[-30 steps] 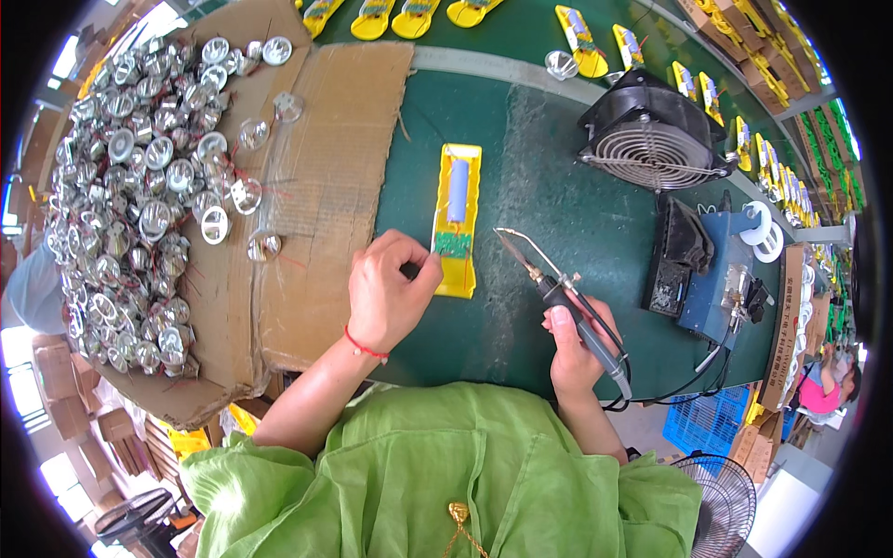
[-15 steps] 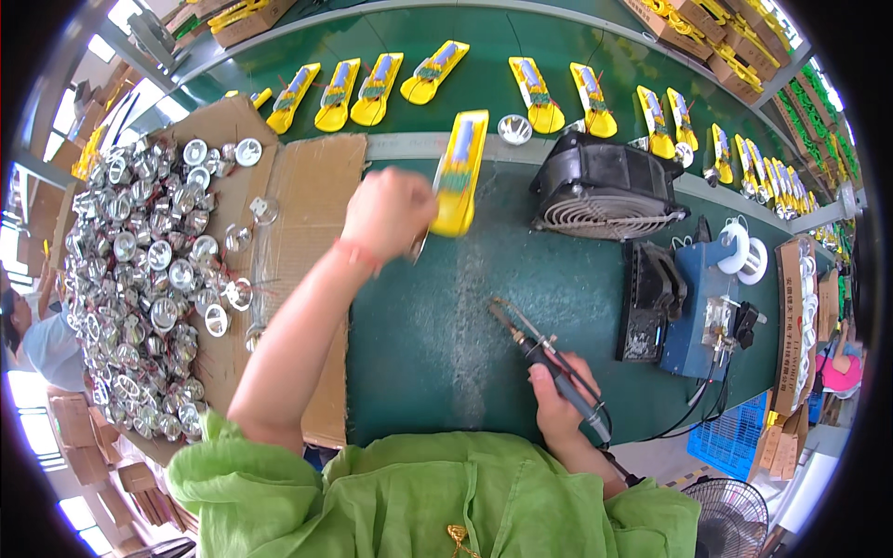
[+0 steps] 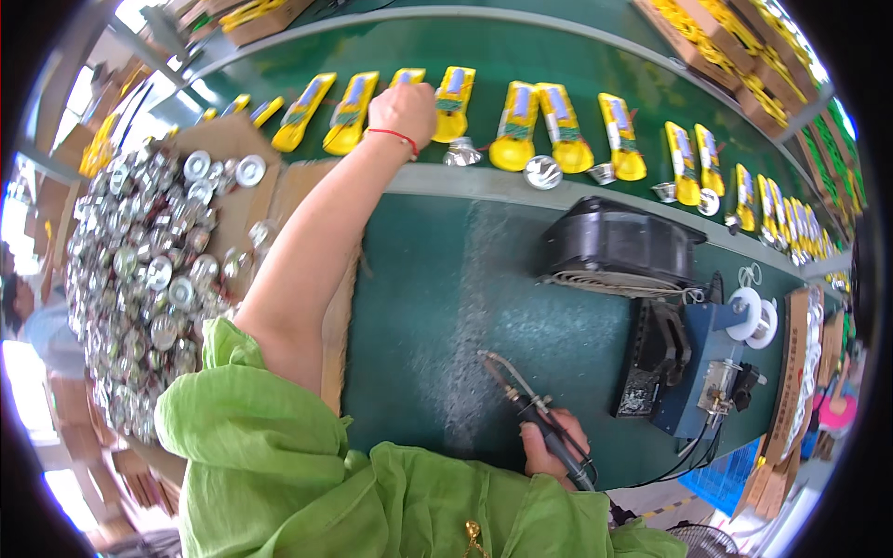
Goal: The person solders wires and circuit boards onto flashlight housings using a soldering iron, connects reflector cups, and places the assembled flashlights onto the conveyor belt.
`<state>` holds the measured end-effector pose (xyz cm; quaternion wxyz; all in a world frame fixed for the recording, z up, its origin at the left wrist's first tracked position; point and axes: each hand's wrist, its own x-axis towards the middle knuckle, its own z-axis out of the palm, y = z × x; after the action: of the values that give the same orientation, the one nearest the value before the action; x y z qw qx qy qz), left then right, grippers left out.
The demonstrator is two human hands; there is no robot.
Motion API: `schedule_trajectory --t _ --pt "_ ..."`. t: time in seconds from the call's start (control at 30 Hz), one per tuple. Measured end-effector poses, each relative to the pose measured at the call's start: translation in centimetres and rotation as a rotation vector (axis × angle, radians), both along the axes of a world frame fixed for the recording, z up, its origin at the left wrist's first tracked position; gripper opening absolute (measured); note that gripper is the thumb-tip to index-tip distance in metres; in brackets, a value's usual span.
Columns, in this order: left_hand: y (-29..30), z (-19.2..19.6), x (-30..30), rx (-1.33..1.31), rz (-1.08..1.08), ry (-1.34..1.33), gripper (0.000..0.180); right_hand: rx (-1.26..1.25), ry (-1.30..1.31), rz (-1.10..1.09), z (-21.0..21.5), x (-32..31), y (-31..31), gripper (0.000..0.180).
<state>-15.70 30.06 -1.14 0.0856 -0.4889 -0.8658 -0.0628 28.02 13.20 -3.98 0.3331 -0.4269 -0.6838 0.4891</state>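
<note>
At the far bench rail, my left hand (image 3: 402, 112) is closed over a yellow plastic housing (image 3: 407, 76), covering its lower part; the fingertips are hidden. To its right lies another yellow housing (image 3: 455, 93) with a battery and green circuit board, and a silver reflector cup (image 3: 461, 152) sits just below it. Near the front edge, my right hand (image 3: 556, 441) grips a soldering iron (image 3: 553, 439) that has a thin feed tube alongside. The iron's tip points up and left, above the green bench (image 3: 419, 325).
A heap of silver reflector cups (image 3: 139, 279) covers cardboard at the left. A black fan (image 3: 623, 246) stands at the right, near a black stand (image 3: 651, 358) and a blue solder-feed machine (image 3: 693, 372) with white spools. More yellow housings (image 3: 621, 139) line the far strip.
The yellow housing that lay on the bench now rests in the far row. My left hand has moved up and away to another housing. The soldering iron stays in my right hand.
</note>
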Motion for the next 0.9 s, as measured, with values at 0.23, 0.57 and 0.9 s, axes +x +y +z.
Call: schedule_trajectory --t 0.23,0.57,0.9 --pt "-21.3 0.2 12.6 0.293 -0.116 -0.28 0.011 -0.005 0.123 -0.004 -0.8 -0.5 -0.4 0.023" --pt "-32.3 4.6 7.3 0.295 0.381 -0.273 0.039 0.023 0.204 -0.092 -0.9 -1.4 -1.1 0.02" --pt "-27.9 -0.6 6.0 0.038 0.119 0.087 0.018 0.063 0.217 -0.109 -0.9 -1.7 -1.3 0.021"
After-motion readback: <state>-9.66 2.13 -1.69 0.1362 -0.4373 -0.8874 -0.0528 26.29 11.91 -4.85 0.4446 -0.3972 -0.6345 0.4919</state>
